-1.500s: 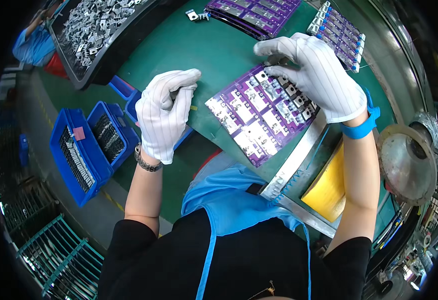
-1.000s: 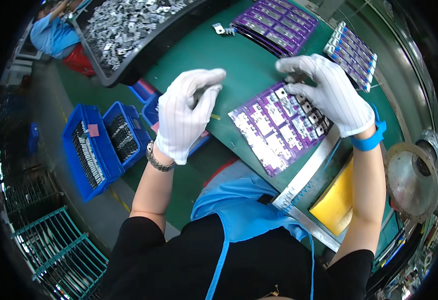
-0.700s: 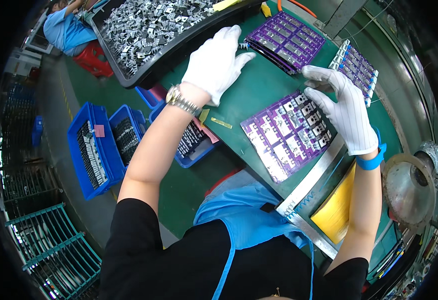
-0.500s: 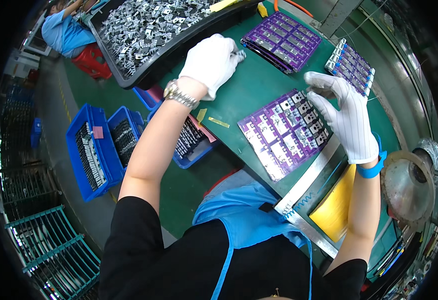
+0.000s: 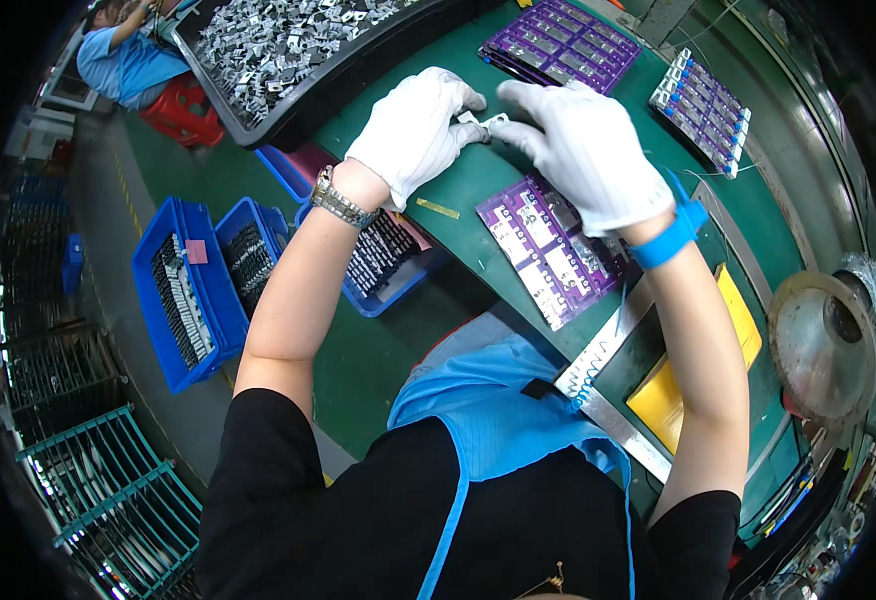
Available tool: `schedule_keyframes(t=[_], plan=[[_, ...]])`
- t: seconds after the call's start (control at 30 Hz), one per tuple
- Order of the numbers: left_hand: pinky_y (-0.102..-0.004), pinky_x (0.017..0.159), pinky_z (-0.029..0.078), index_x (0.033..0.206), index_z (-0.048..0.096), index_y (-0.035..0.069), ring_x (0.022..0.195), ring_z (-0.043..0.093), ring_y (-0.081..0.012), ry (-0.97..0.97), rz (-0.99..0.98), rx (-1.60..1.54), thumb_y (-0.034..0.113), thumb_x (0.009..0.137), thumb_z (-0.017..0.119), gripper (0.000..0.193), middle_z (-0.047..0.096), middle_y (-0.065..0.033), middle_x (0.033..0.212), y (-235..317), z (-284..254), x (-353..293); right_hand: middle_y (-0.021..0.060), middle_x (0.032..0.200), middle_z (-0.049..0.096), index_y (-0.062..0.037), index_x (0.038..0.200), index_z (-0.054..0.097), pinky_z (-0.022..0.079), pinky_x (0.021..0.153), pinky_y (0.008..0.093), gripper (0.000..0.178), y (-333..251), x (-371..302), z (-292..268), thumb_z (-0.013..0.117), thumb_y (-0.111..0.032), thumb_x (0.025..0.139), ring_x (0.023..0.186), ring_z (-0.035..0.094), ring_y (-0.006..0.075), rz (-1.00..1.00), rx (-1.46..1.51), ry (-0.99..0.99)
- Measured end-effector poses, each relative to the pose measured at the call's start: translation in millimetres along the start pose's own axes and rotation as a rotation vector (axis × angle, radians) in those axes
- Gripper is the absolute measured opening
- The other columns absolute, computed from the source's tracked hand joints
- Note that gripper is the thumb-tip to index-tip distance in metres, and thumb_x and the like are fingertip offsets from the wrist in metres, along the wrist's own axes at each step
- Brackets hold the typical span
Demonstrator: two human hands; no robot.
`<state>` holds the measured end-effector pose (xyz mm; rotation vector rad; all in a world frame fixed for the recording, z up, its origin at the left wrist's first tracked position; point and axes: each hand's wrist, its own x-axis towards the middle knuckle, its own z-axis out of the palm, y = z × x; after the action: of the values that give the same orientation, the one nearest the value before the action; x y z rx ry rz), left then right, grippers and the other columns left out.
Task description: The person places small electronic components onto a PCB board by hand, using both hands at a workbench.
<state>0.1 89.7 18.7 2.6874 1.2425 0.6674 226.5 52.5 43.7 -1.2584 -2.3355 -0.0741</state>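
Pinching a small metal part (image 5: 472, 118) between thumb and fingers, the left hand (image 5: 413, 130) is up over the bench (image 5: 473, 175), pretty much meeting the right hand (image 5: 590, 150) there. The right grip looks open to me: index finger and thumb stand apart, with the thumb tip right by the part, maybe touching it. The board (image 5: 543, 265) lies flat on the bench, partly under the right hand and wrist. As for progress, I'd call it partway: the near-left side shows shiny pads with no parts standing on them, while some darker bits peek out right beside the glove, so I'd guess a few spots are filled and a good share are left. The part between the hands isn't on the board yet. Past the hands sits a board stack (image 5: 563, 45), and the tray (image 5: 353, 80) has loads of loose parts in it, so supply looks fine. Hard to make out: the far-right chunk of the board is under the glove, so no honest count from me. Can't tell if that's one part or two at the fingertips, or whether the right palm hides anything. The tray and the stack both get cut off at the top edge.
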Motion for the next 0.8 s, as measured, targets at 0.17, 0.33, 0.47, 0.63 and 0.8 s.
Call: schedule_keyframes(t=[0.17, 0.33, 0.47, 0.63, 0.8], plan=[[-0.0387, 0.087, 0.06, 0.121, 0.077, 0.009, 0.099, 0.076, -0.03, -0.04, -0.117, -0.001, 0.02, 0.092, 0.078, 0.03, 0.077, -0.0127, 0.109, 0.9, -12.3, -2.4, 0.0155, 0.088, 0.075, -0.0113, 0.118, 0.075, 0.058, 0.082, 0.0477, 0.028, 4.9, 6.2, 10.9, 0.073, -0.025, 0.093, 0.091, 0.074, 0.0357, -0.059, 0.193, -0.012], [-0.0359, 0.09, 0.061, 0.117, 0.078, 0.004, 0.101, 0.079, -0.0272, -0.13, -0.235, -0.018, 0.023, 0.096, 0.073, 0.028, 0.081, -0.0131, 0.111, -4.5, -27.2, -1.3, 0.0115, 0.114, 0.079, -0.0055, 0.122, 0.077, 0.057, 0.095, 0.0328, 0.028, 15.5, -2.1, -28.3, 0.074, -0.023, 0.101, 0.102, 0.075, 0.0202, 0.182, 0.42, -0.175], [-0.0348, 0.087, 0.06, 0.115, 0.076, 0.005, 0.099, 0.078, -0.0263, 0.016, -0.092, -0.018, 0.017, 0.1, 0.068, 0.021, 0.081, -0.0102, 0.11, -18.5, -37.7, -15.5, 0.0061, 0.116, 0.078, -0.002, 0.125, 0.074, 0.055, 0.097, 0.0276, 0.034, 14.9, -17.6, -64.2, 0.075, -0.027, 0.102, 0.106, 0.071, 0.0133, 0.459, 0.481, -0.169], [-0.0299, 0.077, 0.06, 0.124, 0.073, 0.007, 0.082, 0.077, -0.0182, 0.001, -0.129, -0.33, 0.014, 0.103, 0.064, 0.024, 0.08, -0.0076, 0.103, 12.9, -44.6, -16.1, 0.0107, 0.106, 0.079, -0.0016, 0.122, 0.076, 0.058, 0.087, 0.0295, 0.036, 12.0, -58.7, -80.5, 0.076, -0.03, 0.101, 0.093, 0.073, 0.0129, 0.475, 0.563, -0.144], [-0.0314, 0.08, 0.061, 0.129, 0.071, 0.006, 0.086, 0.077, -0.0187, 0.063, 0.1, -0.336, 0.015, 0.102, 0.069, 0.029, 0.08, -0.0106, 0.101, 33.4, -33.7, -20.8, 0.015, 0.099, 0.079, -0.0036, 0.117, 0.079, 0.057, 0.081, 0.032, 0.03, -4.6, -59.0, -76.3, 0.076, -0.027, 0.099, 0.086, 0.075, 0.0211, 0.547, 0.492, -0.289]])
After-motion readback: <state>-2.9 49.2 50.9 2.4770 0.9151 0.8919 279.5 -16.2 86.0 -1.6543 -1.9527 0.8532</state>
